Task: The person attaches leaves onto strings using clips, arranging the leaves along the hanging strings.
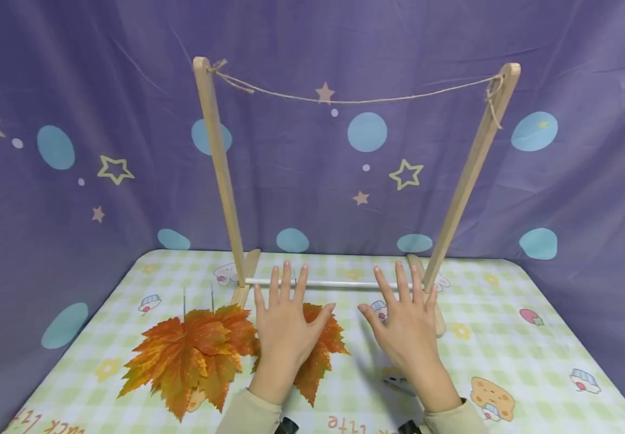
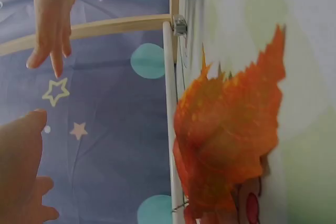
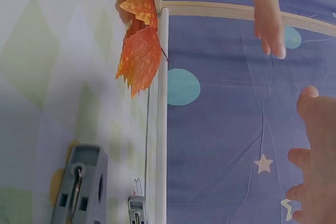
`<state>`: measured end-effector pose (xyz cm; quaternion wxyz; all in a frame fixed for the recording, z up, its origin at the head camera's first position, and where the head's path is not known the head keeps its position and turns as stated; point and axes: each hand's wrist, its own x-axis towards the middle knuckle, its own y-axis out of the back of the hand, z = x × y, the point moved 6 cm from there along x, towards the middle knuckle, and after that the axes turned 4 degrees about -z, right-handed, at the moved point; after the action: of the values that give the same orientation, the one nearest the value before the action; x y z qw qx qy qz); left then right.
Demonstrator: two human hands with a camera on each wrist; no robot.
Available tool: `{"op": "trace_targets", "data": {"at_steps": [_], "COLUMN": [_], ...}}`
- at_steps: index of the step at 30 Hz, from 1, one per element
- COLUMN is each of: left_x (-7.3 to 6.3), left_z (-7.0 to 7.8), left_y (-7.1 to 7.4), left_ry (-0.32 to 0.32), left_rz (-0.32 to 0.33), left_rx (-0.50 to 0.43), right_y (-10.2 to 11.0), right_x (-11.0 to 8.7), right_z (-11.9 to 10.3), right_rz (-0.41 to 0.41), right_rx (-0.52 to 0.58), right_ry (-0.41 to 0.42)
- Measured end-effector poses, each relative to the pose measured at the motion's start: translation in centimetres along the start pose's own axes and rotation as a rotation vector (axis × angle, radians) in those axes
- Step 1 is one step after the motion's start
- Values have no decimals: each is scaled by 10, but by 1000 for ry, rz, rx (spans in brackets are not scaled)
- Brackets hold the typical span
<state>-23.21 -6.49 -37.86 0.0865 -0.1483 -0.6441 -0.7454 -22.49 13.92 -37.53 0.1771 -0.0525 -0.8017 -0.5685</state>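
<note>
Both hands hover over the table with fingers spread and hold nothing. My left hand (image 1: 285, 331) is above some orange-red artificial maple leaves (image 1: 325, 346), partly covering them in the head view. A larger bunch of maple leaves (image 1: 182, 355) lies to its left, thin stems pointing away. My right hand (image 1: 407, 334) is level with the left, in front of the frame's right foot. Two grey clothespins, a near one (image 3: 94, 169) and a farther one (image 3: 137, 203), show in the right wrist view; the right hand hides them in the head view.
Behind the hands stands a wooden frame: a left post (image 1: 220, 175), a right post (image 1: 469, 181) and a white crossbar (image 1: 339, 283) low between them. Twine (image 1: 355, 102) sags between the post tops. A checked cloth (image 1: 513, 337) covers the table; a purple curtain (image 1: 301, 36) hangs behind.
</note>
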Motion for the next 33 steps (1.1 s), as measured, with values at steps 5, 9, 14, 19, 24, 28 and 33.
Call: {"op": "trace_targets", "data": {"at_steps": [5, 9, 14, 19, 24, 28, 33], "left_x": [3, 4, 5, 5, 4, 5, 8], "left_z": [-7, -13, -16, -21, -26, -28, -27], "left_y": [-6, -12, -22, -35, -43, -45, -49], "left_ry": [2, 6, 3, -1, 12, 30, 52], "left_rz": [13, 1, -29, -99, -173, -207, -244], "left_rx": [-41, -98, -182, -268, -355, -393, -432], "right_y": [0, 0, 0, 0, -1, -1, 1], "right_x": [0, 1, 0, 0, -1, 0, 2], "right_z": [0, -1, 0, 0, 1, 3, 4], "right_rz": [-6, -9, -10, -12, -39, -41, -37], "right_rx": [4, 3, 11, 20, 24, 23, 32], "right_ry": [-6, -7, -6, -5, -20, -25, -29]}}
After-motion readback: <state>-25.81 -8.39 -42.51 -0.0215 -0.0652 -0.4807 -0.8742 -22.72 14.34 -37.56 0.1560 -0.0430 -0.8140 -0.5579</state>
